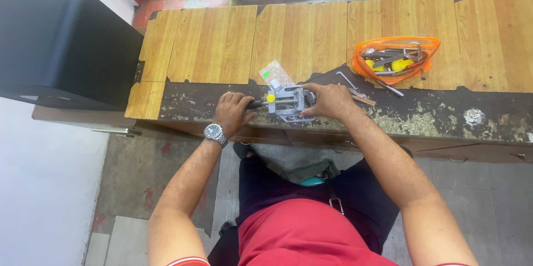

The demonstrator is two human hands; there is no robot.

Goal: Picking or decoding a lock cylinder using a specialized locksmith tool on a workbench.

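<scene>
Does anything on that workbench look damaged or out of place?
Yes, the workbench itself. Its wood-pattern covering is torn away along the front edge, baring a dark, blotchy strip with pale patches. The left hand and right hand rest on a small metal vise on that worn strip. Nothing looks spilled.

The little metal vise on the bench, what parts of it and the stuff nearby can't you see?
Head view:
- Small vise: its far end is covered by the right hand.
- Vise handle: hidden inside the left hand.
- Orange pouch: the tools inside overlap, too small to name.
- Clear packet: contents too small.
</scene>
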